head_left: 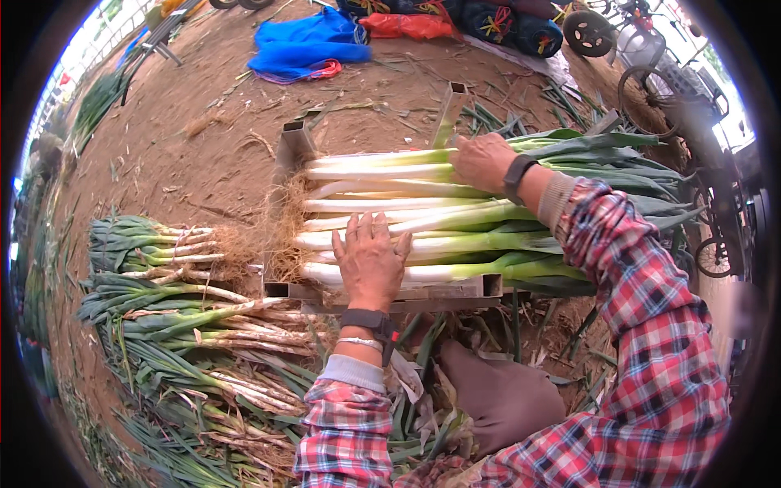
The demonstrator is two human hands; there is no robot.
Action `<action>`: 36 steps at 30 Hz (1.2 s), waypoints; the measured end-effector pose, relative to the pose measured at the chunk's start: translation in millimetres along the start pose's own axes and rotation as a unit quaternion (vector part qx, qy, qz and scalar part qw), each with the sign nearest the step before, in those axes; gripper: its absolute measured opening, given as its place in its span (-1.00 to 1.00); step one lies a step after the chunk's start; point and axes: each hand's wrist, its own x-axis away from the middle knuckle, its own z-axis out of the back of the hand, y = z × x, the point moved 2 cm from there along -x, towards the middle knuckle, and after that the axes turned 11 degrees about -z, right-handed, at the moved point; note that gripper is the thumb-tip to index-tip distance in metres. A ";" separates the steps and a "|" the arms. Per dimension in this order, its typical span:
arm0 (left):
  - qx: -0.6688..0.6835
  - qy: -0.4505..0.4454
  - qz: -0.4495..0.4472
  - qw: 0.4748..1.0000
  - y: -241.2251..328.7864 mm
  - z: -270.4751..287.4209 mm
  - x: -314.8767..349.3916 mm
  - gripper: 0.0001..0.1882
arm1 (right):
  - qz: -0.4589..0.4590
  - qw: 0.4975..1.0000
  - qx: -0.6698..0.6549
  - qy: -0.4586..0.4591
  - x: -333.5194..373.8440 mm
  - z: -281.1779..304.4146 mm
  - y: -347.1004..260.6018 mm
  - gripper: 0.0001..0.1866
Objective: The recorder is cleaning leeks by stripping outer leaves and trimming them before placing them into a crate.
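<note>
Thick leeks [390, 203] lie side by side in a metal frame [390, 302], white root ends to the left, green leaves to the right. My left hand [370, 259] rests palm down on the near stalks, fingers spread and holding nothing. Farther right, my right hand [483, 163] is closed at the far side of the row, where the white turns green. Its curled fingers are on a leek stalk, though their tips are partly hidden. Shaggy roots [285, 224] stick out past the frame's left end.
Several bunches of thinner leeks [175, 317] lie on the soil left of the frame. Near my body is my brown-clad knee [500, 394]. A blue sheet [309, 45], a red bag [407, 25] and dark bundles [492, 20] lie beyond. Wheeled vehicles [651, 98] stand at the far right.
</note>
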 end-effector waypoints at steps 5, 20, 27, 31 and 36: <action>0.035 0.006 0.003 0.999 3.5 -2.9 -2.2 -0.40 | 0.065 0.993 -0.062 0.078 -48.4 -57.9 -20.2 -0.80; 0.182 0.071 0.200 0.960 -35.2 62.0 219.3 -0.78 | 0.143 0.887 -0.410 -0.156 30.0 92.3 -12.8 -0.70; 0.028 0.216 0.636 0.740 -188.4 35.9 486.1 -0.56 | 0.310 0.853 -0.419 -0.019 157.5 126.4 -152.0 -0.69; -0.127 0.243 0.678 0.682 -222.2 30.0 550.8 -0.37 | 0.269 0.883 -0.372 -0.093 176.9 107.2 -208.8 -0.65; 0.063 0.106 0.767 0.629 -251.5 43.3 516.3 -0.28 | 0.264 0.888 -0.349 -0.139 215.0 89.9 -265.2 -0.73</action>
